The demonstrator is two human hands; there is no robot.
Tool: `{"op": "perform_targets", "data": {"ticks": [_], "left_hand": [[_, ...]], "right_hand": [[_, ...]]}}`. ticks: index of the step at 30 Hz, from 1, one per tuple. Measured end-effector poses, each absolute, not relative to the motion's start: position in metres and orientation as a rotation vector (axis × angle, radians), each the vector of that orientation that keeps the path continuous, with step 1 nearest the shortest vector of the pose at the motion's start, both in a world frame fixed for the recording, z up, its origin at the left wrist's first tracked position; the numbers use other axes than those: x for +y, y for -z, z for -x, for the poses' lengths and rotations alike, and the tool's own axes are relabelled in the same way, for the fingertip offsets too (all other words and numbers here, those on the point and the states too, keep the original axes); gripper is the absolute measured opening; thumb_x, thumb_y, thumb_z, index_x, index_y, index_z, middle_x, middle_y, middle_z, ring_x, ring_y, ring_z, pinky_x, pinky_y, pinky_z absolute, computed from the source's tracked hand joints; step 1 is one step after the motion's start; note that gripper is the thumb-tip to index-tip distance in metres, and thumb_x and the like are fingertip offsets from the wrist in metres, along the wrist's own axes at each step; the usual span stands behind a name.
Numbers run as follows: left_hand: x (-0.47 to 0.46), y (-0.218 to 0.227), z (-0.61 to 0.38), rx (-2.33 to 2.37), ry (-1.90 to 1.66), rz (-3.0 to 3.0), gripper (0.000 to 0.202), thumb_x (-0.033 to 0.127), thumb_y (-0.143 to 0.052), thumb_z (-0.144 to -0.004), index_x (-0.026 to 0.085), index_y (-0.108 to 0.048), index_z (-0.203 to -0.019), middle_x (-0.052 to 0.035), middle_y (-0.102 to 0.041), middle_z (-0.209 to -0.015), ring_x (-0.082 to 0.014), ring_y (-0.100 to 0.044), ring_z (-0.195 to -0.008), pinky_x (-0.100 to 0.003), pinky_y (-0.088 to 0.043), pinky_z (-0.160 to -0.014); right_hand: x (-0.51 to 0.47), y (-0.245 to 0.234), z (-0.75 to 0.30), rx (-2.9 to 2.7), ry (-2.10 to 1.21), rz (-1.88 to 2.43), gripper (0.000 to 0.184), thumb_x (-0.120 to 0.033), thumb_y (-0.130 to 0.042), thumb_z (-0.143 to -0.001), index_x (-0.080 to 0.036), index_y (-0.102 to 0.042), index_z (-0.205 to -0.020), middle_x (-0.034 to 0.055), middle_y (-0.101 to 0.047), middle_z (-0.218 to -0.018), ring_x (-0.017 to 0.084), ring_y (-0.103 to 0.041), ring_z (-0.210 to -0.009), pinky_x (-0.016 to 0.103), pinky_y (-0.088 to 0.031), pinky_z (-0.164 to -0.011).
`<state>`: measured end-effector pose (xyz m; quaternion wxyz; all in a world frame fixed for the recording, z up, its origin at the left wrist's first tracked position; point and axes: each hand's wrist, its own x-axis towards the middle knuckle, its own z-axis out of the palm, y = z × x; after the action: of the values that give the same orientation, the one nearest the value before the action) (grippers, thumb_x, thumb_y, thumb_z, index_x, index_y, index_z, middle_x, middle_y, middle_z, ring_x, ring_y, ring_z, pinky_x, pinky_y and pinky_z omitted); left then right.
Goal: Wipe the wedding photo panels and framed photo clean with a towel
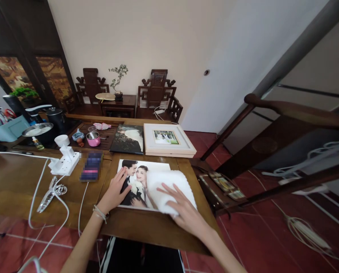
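A large photo print (135,178) of a couple lies flat near the front edge of the wooden table (146,227). My left hand (114,192) rests flat on the print's left side with fingers spread, a bracelet on the wrist. My right hand (183,209) presses a folded white cloth (169,185) onto the print's right part, fingers stretched out over the cloth.
Behind the print lie a dark photo album (128,138) and a white framed picture (167,139). A phone (91,166), a white power strip (65,160) with cables, a pink pot (93,139), a cup (61,140) and kettles stand to the left. A wooden armchair (286,151) stands right.
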<state>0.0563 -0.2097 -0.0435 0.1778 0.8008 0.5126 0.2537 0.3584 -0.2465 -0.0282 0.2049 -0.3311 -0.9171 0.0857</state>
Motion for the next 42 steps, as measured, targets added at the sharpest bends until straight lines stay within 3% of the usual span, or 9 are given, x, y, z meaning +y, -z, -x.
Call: {"op": "perform_targets", "data": {"ticks": [4,10,20,24,29,33,37,42], "left_hand": [[-0.209,0.042,-0.055,1.451,-0.708,-2.236,0.062,0.042,-0.042,-0.096,0.022,-0.021,-0.151,-0.0111,-0.022,-0.158,-0.0267,-0.017,-0.147,-0.050,-0.023,-0.116],[-0.209,0.045,-0.056,1.451,-0.759,-2.204,0.060,0.042,-0.041,-0.097,0.021,-0.024,-0.150,-0.0110,-0.024,-0.158,-0.0256,-0.018,-0.146,-0.049,-0.022,-0.117],[-0.210,0.043,-0.058,1.454,-0.822,-2.167,0.056,0.043,-0.038,-0.098,0.021,-0.028,-0.149,-0.0116,-0.028,-0.156,-0.0255,-0.021,-0.146,-0.049,-0.022,-0.117],[-0.208,0.044,-0.056,1.444,-0.787,-2.209,0.057,0.042,-0.042,-0.097,0.021,-0.028,-0.148,-0.0126,-0.027,-0.156,-0.0264,-0.021,-0.146,-0.050,-0.023,-0.116],[-0.206,0.043,-0.054,1.437,-0.755,-2.241,0.058,0.043,-0.043,-0.097,0.022,-0.028,-0.148,-0.0125,-0.029,-0.156,-0.0266,-0.022,-0.145,-0.050,-0.023,-0.116],[-0.206,0.042,-0.054,1.446,-0.757,-2.230,0.058,0.043,-0.042,-0.097,0.022,-0.027,-0.149,-0.0119,-0.029,-0.156,-0.0257,-0.022,-0.145,-0.049,-0.023,-0.116],[-0.205,0.044,-0.054,1.459,-0.762,-2.204,0.053,0.038,-0.033,-0.100,0.020,-0.026,-0.149,-0.0114,-0.027,-0.157,-0.0244,-0.021,-0.146,-0.049,-0.021,-0.117],[-0.204,0.047,-0.052,1.409,-0.801,-2.222,0.050,0.034,-0.029,-0.101,0.023,-0.028,-0.149,-0.0089,-0.029,-0.156,-0.0234,-0.022,-0.145,-0.048,-0.021,-0.118]], "right_hand": [[-0.182,0.031,-0.349,-2.483,-0.205,1.014,0.029,-0.002,-0.046,-0.072,-0.019,-0.059,-0.093,0.0161,-0.045,-0.146,0.030,-0.023,-0.143,0.062,-0.025,-0.110],[-0.158,0.032,-0.344,-2.430,-0.160,1.065,0.032,-0.001,-0.043,-0.076,-0.017,-0.057,-0.100,0.0225,-0.052,-0.138,0.028,-0.030,-0.140,0.058,-0.027,-0.111],[-0.296,0.028,-0.351,-2.525,-0.149,0.891,0.032,0.002,-0.042,-0.060,-0.021,-0.052,-0.079,0.0101,-0.046,-0.146,0.029,-0.021,-0.143,0.061,-0.025,-0.112],[-0.276,0.026,-0.354,-2.504,-0.256,0.925,0.030,0.000,-0.043,-0.063,-0.022,-0.055,-0.080,0.0097,-0.049,-0.144,0.027,-0.026,-0.142,0.058,-0.023,-0.114],[-0.192,0.027,-0.347,-2.391,-0.290,1.065,0.031,-0.005,-0.043,-0.076,-0.019,-0.060,-0.097,0.0172,-0.054,-0.137,0.026,-0.034,-0.138,0.057,-0.023,-0.113],[-0.153,0.028,-0.337,-2.349,-0.276,1.122,0.033,-0.004,-0.042,-0.078,-0.019,-0.059,-0.102,0.0148,-0.063,-0.124,0.026,-0.035,-0.138,0.058,-0.025,-0.111],[-0.182,0.027,-0.332,-2.369,-0.260,1.123,0.038,0.001,-0.043,-0.070,-0.017,-0.060,-0.100,0.0177,-0.056,-0.134,0.029,-0.029,-0.141,0.061,-0.019,-0.112],[-0.269,0.024,-0.329,-2.439,-0.257,1.045,0.038,0.001,-0.043,-0.061,-0.021,-0.058,-0.088,0.0107,-0.050,-0.143,0.027,-0.023,-0.143,0.062,-0.018,-0.113]]}}
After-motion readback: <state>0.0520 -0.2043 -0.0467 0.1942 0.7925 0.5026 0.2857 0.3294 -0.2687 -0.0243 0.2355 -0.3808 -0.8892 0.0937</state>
